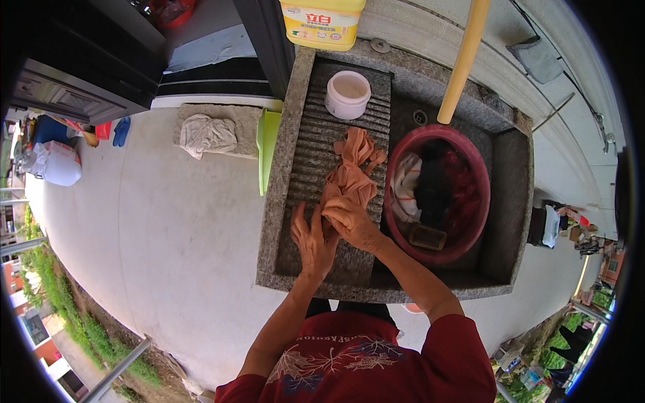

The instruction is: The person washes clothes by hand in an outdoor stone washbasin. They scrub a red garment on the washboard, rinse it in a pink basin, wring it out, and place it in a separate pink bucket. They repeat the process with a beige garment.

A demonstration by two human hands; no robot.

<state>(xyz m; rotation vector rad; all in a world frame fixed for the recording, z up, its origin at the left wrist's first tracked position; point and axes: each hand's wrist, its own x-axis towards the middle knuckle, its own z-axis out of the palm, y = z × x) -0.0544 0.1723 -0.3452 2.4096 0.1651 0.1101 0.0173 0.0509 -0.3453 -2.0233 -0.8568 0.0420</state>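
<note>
A crumpled, pinkish-brown wet garment (351, 180) lies along the ridged washboard (310, 144) on the left side of a grey stone sink. At its near end, my right hand (354, 225) is closed with the fabric bunched under its fingers. Close beside it, my left hand (313, 245) touches the cloth's edge, its fingers stretched and apart; its thumb is mostly hidden. To the right, a red basin (485, 191) stands in the sink's deep part. In it are a white cloth (406, 185), dark and red clothes (437, 181), and a brownish block (427, 238) near the front rim.
A pale pink tub (348, 95) sits at the washboard's far end. Behind it stands a yellow jug (322, 27). A wooden pole (463, 64) slants over the basin's far side. Left of the sink are a green plastic piece (268, 144) and a cloth (208, 134) on a stone slab.
</note>
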